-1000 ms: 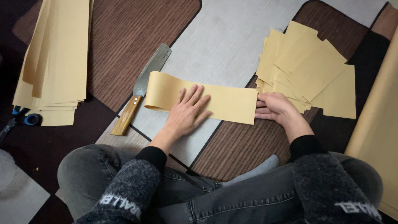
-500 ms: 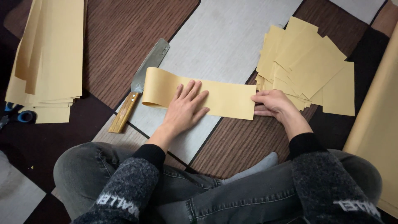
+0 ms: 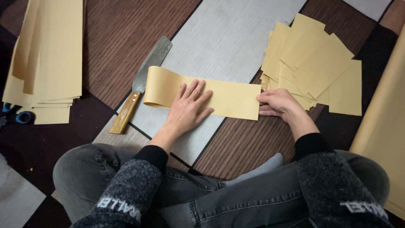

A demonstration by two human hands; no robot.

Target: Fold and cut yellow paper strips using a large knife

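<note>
A long yellow paper strip (image 3: 230, 98) lies folded across a grey board (image 3: 228, 40), its looped fold at the left end. My left hand (image 3: 190, 107) presses flat on the middle of the strip, fingers spread. My right hand (image 3: 279, 103) pinches the strip's right end between thumb and fingers. A large knife (image 3: 141, 84) with a wooden handle lies just left of the fold, blade pointing away from me.
A loose pile of cut yellow sheets (image 3: 314, 63) sits to the right of my right hand. A stack of long yellow strips (image 3: 48, 59) lies at the far left, with blue-handled scissors (image 3: 19, 116) beside it. A big yellow sheet (image 3: 386, 126) runs along the right edge. My crossed legs are below.
Both hands have stayed on the strip. My left hand has slid slightly along it, flattening the paper; the camera view has shifted a little.
</note>
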